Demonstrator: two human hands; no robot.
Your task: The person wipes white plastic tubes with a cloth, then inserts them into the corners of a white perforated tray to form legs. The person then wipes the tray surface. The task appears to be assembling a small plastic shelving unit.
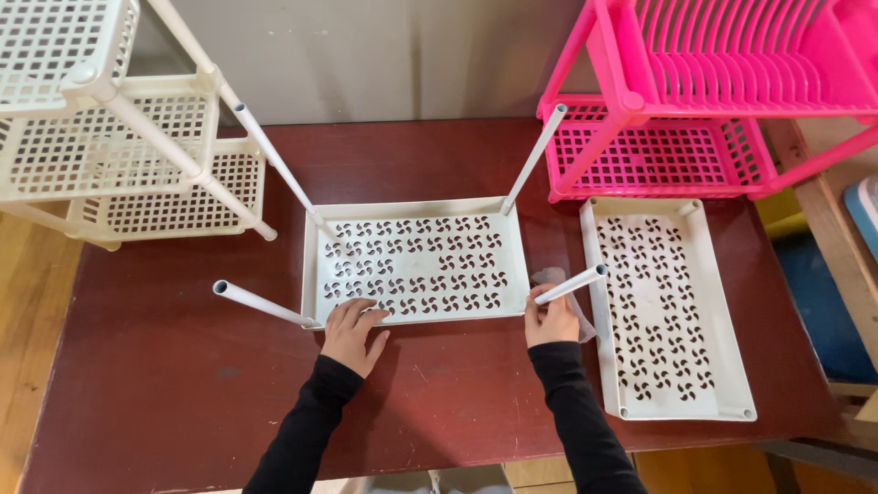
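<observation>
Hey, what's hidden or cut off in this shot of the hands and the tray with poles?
Head view only:
- Pink rack: top cut by frame edge.
- Cream rack: left side cut off.
- Cloth: partly hidden behind right hand.
- Tray near rim: covered by left hand.

Dark red-brown counter (183,384), cream perforated rack (119,155) at far left, pink dish rack (695,101) at far right, second cream tray (668,306) lying flat beside it, pale wall (393,55) behind

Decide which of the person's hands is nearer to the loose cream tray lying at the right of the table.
Right. The right hand sits just beside the loose tray's left edge; the left hand is further away, across the tray with poles.
</observation>
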